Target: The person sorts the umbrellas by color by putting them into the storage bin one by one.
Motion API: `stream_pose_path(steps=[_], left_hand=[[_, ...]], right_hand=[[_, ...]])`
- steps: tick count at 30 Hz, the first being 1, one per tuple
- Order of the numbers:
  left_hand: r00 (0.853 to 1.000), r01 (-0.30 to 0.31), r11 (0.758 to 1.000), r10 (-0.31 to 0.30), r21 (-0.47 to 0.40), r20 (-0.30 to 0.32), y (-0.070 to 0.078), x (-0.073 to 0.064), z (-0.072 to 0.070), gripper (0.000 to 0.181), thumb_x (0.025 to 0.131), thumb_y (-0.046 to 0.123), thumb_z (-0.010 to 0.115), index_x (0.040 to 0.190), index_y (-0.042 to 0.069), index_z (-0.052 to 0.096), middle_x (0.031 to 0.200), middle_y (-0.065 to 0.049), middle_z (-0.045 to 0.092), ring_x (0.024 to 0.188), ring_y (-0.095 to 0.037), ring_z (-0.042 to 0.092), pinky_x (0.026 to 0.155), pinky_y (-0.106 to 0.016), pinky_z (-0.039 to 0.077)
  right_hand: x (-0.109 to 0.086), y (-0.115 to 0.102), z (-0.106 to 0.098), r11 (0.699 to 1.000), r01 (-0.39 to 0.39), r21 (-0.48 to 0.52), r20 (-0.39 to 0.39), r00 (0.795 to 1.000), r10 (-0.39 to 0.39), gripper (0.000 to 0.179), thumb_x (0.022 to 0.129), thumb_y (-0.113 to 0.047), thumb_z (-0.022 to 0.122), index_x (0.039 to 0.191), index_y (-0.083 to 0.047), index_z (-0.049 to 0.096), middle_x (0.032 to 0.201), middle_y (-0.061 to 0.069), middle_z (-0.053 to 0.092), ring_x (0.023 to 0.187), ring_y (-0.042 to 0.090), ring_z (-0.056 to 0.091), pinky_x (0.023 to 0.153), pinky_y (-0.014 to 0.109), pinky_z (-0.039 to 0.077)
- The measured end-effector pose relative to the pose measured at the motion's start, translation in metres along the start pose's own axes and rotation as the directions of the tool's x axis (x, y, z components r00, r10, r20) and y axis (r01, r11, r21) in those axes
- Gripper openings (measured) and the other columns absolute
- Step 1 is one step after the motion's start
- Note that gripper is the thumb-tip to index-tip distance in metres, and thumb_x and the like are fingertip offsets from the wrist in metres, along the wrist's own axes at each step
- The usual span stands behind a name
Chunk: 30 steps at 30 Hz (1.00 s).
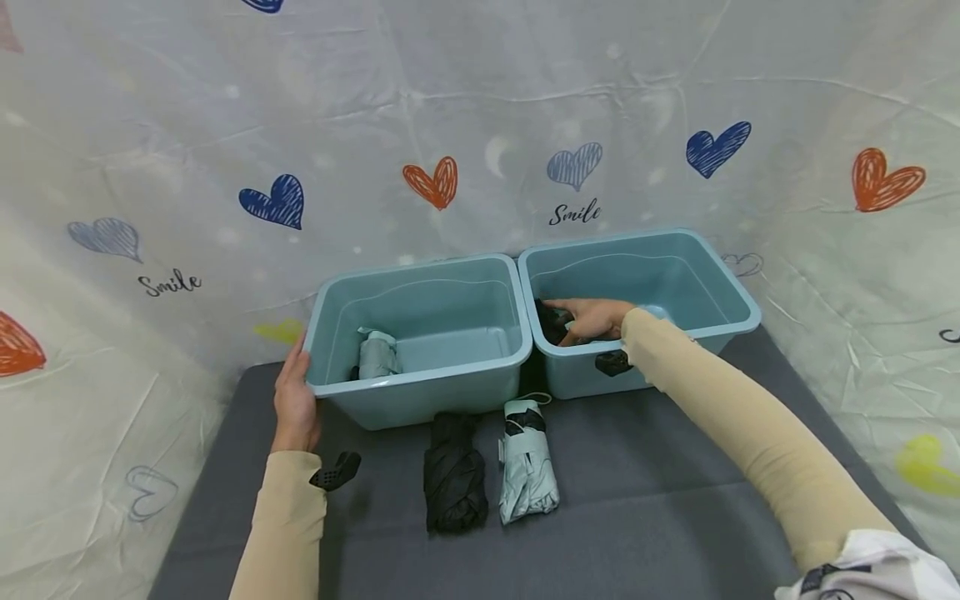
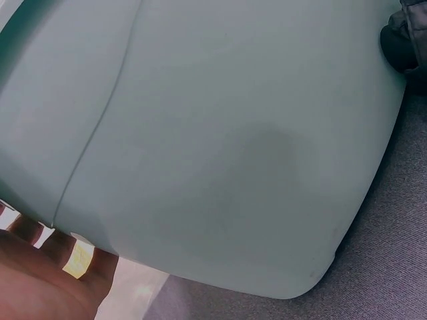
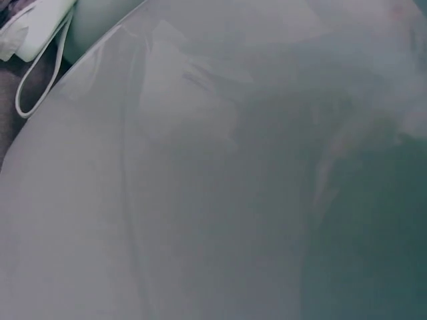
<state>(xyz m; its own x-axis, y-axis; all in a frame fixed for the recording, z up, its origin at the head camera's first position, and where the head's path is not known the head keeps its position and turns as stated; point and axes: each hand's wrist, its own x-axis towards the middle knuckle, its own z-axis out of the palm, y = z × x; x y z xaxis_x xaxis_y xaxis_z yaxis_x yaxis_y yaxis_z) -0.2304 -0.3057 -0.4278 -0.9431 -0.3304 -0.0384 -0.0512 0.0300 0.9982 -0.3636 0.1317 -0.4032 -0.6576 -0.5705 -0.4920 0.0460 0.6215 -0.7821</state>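
My left hand (image 1: 297, 408) rests against the left end of the left blue bin (image 1: 427, 396), fingers extended along its outer side under the rim. The left wrist view shows those fingers (image 2: 103, 270) at the bin's edge. Inside this bin lies a pale blue folded umbrella (image 1: 377, 356). My right hand (image 1: 596, 319) reaches into the right blue bin (image 1: 720, 332), with thumb and forefinger around a black folded umbrella (image 1: 553, 323), partly hidden by the hand and front wall. The right wrist view shows mostly the bin's wall (image 3: 167, 187), not the hand.
In front of the bins, a black folded umbrella (image 1: 454, 475) and a pale blue folded umbrella (image 1: 527, 467) with a wrist loop (image 1: 538, 397) lie side by side on the dark grey cloth (image 1: 630, 517). A printed curtain (image 1: 480, 125) hangs close behind the bins.
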Motion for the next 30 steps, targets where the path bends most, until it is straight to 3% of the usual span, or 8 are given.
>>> stream_pose_path(steps=[3,7,10,15,23,30], left_hand=[[1.0,0.007,1.0,-0.007,-0.001,0.0,-0.001,0.002,0.002,0.048,0.112,0.041,0.027,0.16,0.042,0.027,0.168,0.01,0.016,0.152,-0.02,0.017,0.121,-0.049,0.014],[1.0,0.021,1.0,-0.021,-0.009,-0.009,-0.002,0.002,0.001,0.048,0.112,0.041,0.026,0.16,0.042,0.026,0.168,0.01,0.016,0.152,-0.02,0.016,0.121,-0.05,0.014],[1.0,0.024,1.0,-0.024,-0.011,-0.013,-0.002,0.001,0.001,0.048,0.112,0.041,0.026,0.16,0.042,0.027,0.168,0.011,0.017,0.152,-0.019,0.017,0.121,-0.048,0.015],[1.0,0.015,1.0,-0.015,-0.021,-0.011,0.001,0.002,0.003,0.048,0.112,0.041,0.027,0.16,0.041,0.027,0.168,0.011,0.017,0.151,-0.018,0.018,0.121,-0.047,0.015],[1.0,-0.002,1.0,0.002,-0.029,-0.002,-0.002,0.0,-0.001,0.05,0.113,0.04,0.026,0.162,0.036,0.025,0.168,0.009,0.019,0.151,-0.017,0.019,0.122,-0.045,0.015],[1.0,0.004,1.0,-0.004,-0.021,0.008,-0.001,0.003,0.0,0.049,0.112,0.041,0.027,0.161,0.038,0.025,0.168,0.01,0.019,0.15,-0.018,0.02,0.121,-0.046,0.015]], right_hand=[[-0.001,0.001,-0.001,0.998,-0.003,0.061,-0.004,1.0,0.003,0.098,0.095,-0.001,0.067,0.165,-0.017,0.001,0.164,0.026,0.015,0.122,0.034,0.056,0.09,0.042,0.05],[-0.006,0.004,-0.002,0.994,0.033,0.102,-0.065,0.998,-0.026,0.096,0.095,-0.002,0.068,0.165,-0.014,0.004,0.163,0.026,0.019,0.133,0.039,0.05,0.103,0.052,0.045],[-0.014,0.006,-0.005,0.99,0.08,0.116,-0.125,0.99,-0.066,0.092,0.097,-0.005,0.068,0.165,-0.011,0.007,0.162,0.027,0.022,0.138,0.043,0.043,0.107,0.057,0.04],[-0.035,0.003,-0.008,0.974,0.176,0.141,-0.197,0.969,-0.146,0.086,0.101,-0.013,0.066,0.165,-0.013,0.009,0.161,0.026,0.027,0.137,0.042,0.045,0.109,0.057,0.038],[-0.075,-0.016,0.014,0.925,0.362,0.116,-0.27,0.908,-0.321,0.078,0.103,-0.024,0.065,0.165,-0.025,0.017,0.157,0.014,0.04,0.141,0.034,0.044,0.111,0.055,0.036],[-0.107,-0.017,0.05,0.862,0.499,0.09,-0.347,0.827,-0.442,0.075,0.1,-0.026,0.069,0.162,-0.03,0.027,0.154,0.007,0.045,0.14,0.031,0.045,0.107,0.052,0.043]])
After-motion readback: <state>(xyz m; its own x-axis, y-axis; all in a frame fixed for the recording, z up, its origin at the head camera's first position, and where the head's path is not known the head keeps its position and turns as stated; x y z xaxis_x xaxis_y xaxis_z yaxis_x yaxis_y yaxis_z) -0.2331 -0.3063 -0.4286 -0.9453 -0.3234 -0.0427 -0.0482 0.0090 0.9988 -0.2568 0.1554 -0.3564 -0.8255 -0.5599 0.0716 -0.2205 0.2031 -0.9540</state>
